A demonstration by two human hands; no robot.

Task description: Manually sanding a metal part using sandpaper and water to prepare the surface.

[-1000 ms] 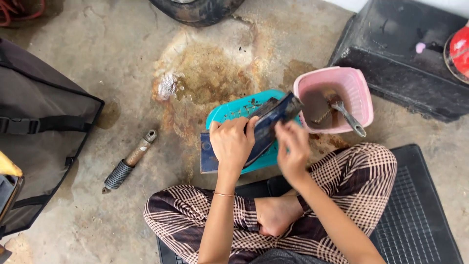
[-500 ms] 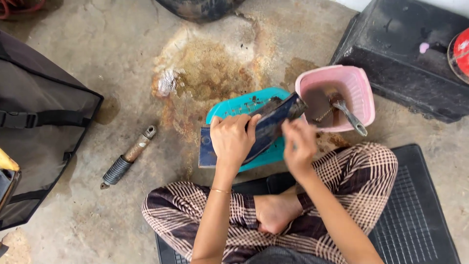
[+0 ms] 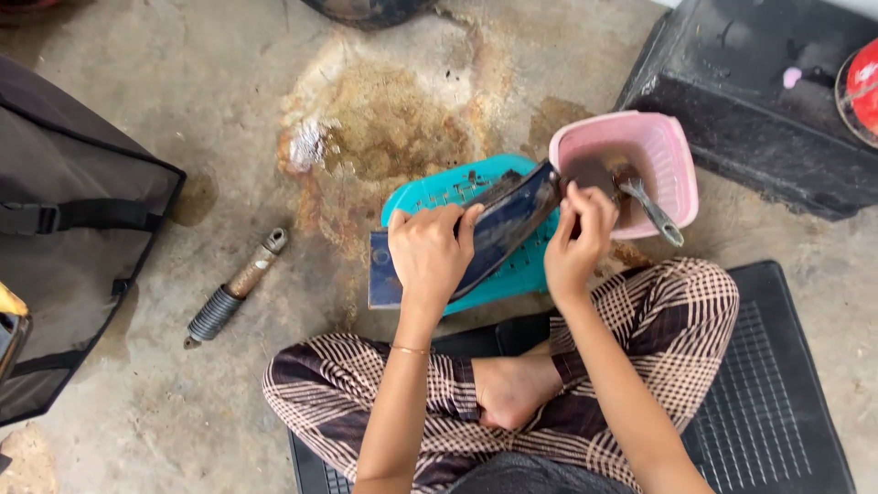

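Hands meet over a teal perforated tray (image 3: pixel 430 194) on the stained concrete floor (image 3: pixel 229 119). Left hand (image 3: pixel 428 256) is clamped around the middle of a dark blue curved panel (image 3: pixel 505 224), thumb on the near face and fingers wrapped over its upper edge, so the panel stands tilted on its long edge just above the tray. From that grip the panel runs down to a squarer blue end (image 3: pixel 382 274) just left of the wrist, and up and to the right to a narrower, dirt-caked tip. Right hand (image 3: pixel 578 240) sits at that far tip, fingers bunched together and pressed against the panel's end; whether something small is pinched between them cannot be told. Just beyond the right hand's fingertips stands a pink plastic basin (image 3: pixel 672 160) holding brown murky liquid, with a metal tool (image 3: pixel 651 212) lying across its near rim. Well to the left of the left hand's grip a small shock absorber with a black spring (image 3: pixel 234 291) lies on the floor, and farther left is a dark bag (image 3: pixel 64 238). Below both hands are crossed legs in checked trousers (image 3: pixel 677 320), resting on a black rubber mat (image 3: pixel 777 393).
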